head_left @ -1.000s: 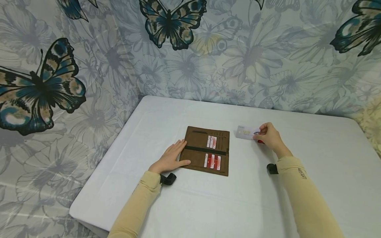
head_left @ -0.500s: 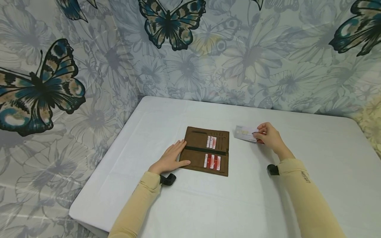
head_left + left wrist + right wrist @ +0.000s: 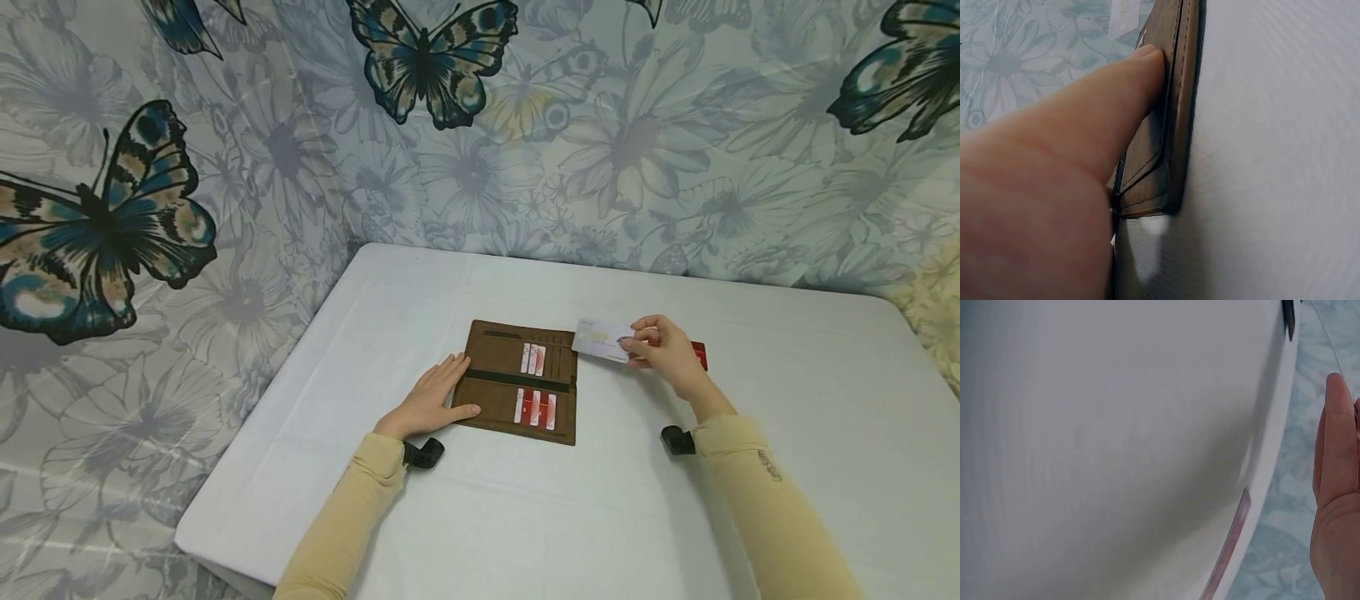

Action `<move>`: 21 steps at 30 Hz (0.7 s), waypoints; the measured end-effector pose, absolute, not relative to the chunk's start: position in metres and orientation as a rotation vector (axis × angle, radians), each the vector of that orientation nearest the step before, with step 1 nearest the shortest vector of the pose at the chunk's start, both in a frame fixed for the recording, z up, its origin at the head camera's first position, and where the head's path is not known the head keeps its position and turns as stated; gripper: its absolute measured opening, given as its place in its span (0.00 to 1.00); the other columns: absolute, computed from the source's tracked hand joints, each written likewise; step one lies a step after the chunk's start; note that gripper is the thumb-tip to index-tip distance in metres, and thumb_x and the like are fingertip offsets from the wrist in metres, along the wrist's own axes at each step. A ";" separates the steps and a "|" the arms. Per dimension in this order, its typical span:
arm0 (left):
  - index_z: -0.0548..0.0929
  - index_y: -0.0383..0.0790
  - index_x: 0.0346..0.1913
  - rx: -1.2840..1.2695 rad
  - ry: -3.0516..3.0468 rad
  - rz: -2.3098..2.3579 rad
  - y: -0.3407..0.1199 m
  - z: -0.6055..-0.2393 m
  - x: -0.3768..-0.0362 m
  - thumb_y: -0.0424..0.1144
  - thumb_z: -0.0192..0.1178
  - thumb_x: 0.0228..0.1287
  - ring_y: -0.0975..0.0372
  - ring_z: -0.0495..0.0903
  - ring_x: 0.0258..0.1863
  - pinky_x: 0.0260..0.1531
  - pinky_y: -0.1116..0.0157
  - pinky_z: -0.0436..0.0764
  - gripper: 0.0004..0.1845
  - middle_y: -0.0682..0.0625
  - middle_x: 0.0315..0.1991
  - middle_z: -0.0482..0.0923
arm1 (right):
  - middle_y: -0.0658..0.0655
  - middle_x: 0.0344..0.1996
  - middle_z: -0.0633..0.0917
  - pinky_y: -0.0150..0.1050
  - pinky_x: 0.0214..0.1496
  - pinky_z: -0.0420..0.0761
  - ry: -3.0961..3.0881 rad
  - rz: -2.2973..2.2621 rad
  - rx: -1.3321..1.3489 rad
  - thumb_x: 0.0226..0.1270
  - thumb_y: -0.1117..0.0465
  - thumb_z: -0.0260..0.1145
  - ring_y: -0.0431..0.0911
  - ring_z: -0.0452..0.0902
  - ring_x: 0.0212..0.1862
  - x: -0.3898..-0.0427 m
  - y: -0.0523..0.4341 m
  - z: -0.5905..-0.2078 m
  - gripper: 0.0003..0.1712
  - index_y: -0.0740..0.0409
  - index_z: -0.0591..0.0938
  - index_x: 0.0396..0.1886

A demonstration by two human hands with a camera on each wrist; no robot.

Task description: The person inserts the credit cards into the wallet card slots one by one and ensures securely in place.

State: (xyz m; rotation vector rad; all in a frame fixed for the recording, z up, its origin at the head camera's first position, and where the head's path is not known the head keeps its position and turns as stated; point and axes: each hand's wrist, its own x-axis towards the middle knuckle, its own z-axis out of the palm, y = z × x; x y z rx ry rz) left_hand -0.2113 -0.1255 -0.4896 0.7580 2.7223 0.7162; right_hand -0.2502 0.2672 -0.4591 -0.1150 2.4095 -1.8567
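Note:
A brown bifold wallet lies spread open on the table, with several red-and-white cards in its slots and a dark band across its fold. My left hand rests flat on the wallet's left edge, fingers straight; the left wrist view has its thumb lying along the stitched pocket. Between thumb and fingers my right hand pinches a pale silver card with faint gold marks. That card is tilted and overlaps the wallet's upper right edge in the head view.
A red card lies on the white table just right of my right hand, partly hidden behind it; the right wrist view sees it nearly edge-on. A butterfly-printed cloth hangs behind the table.
My right hand has carried the pale card leftward to the wallet's right edge, uncovering more of the red card behind it. The left hand and wallet stay put.

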 end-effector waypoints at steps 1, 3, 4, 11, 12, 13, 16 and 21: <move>0.45 0.39 0.73 0.758 2.723 0.719 -0.125 -0.489 -0.211 0.58 0.54 0.63 0.57 0.37 0.71 0.67 0.57 0.38 0.46 0.46 0.73 0.39 | 0.54 0.31 0.78 0.37 0.35 0.82 2.403 -1.856 -0.119 0.64 0.66 0.63 0.39 0.79 0.31 -0.249 0.265 -0.460 0.24 0.74 0.63 0.53; 0.45 0.39 0.73 0.757 2.722 0.722 -0.125 -0.489 -0.211 0.58 0.54 0.63 0.57 0.37 0.71 0.67 0.57 0.38 0.46 0.46 0.73 0.39 | 0.57 0.33 0.77 0.37 0.35 0.82 2.397 -1.846 -0.118 0.64 0.65 0.63 0.39 0.79 0.32 -0.248 0.259 -0.460 0.25 0.74 0.64 0.54; 0.45 0.39 0.73 0.758 2.723 0.725 -0.125 -0.489 -0.211 0.58 0.54 0.63 0.57 0.37 0.71 0.67 0.57 0.38 0.46 0.46 0.73 0.40 | 0.58 0.34 0.77 0.38 0.36 0.82 2.393 -1.842 -0.118 0.64 0.65 0.63 0.39 0.78 0.32 -0.247 0.256 -0.460 0.25 0.74 0.65 0.54; 0.45 0.39 0.73 0.754 2.719 0.721 -0.126 -0.489 -0.211 0.58 0.54 0.63 0.58 0.36 0.71 0.67 0.58 0.37 0.46 0.46 0.73 0.39 | 0.64 0.36 0.75 0.38 0.36 0.82 2.393 -1.827 -0.081 0.64 0.66 0.63 0.40 0.78 0.32 -0.242 0.236 -0.459 0.24 0.74 0.66 0.54; 0.45 0.39 0.73 0.754 2.720 0.721 -0.126 -0.489 -0.211 0.58 0.54 0.63 0.58 0.36 0.71 0.67 0.58 0.37 0.46 0.46 0.73 0.39 | 0.64 0.35 0.75 0.39 0.35 0.82 2.397 -1.824 -0.075 0.64 0.66 0.63 0.40 0.78 0.32 -0.242 0.234 -0.459 0.24 0.74 0.66 0.53; 0.45 0.39 0.73 0.756 2.722 0.721 -0.126 -0.490 -0.211 0.58 0.54 0.63 0.58 0.37 0.71 0.67 0.58 0.38 0.46 0.46 0.73 0.39 | 0.64 0.35 0.75 0.39 0.35 0.82 2.399 -1.821 -0.067 0.64 0.67 0.63 0.40 0.78 0.32 -0.242 0.232 -0.459 0.23 0.74 0.66 0.53; 0.45 0.40 0.73 0.760 2.727 0.721 -0.126 -0.491 -0.212 0.59 0.54 0.63 0.58 0.37 0.71 0.67 0.58 0.38 0.46 0.47 0.73 0.39 | 0.64 0.34 0.76 0.40 0.35 0.82 2.420 -1.803 -0.034 0.63 0.67 0.63 0.41 0.78 0.31 -0.241 0.228 -0.459 0.22 0.73 0.67 0.52; 0.45 0.40 0.73 0.760 2.733 0.708 -0.127 -0.493 -0.212 0.60 0.53 0.63 0.59 0.36 0.71 0.67 0.59 0.38 0.46 0.47 0.73 0.39 | 0.63 0.32 0.78 0.40 0.34 0.82 2.477 -1.753 0.023 0.63 0.67 0.63 0.42 0.78 0.29 -0.240 0.222 -0.457 0.21 0.72 0.68 0.51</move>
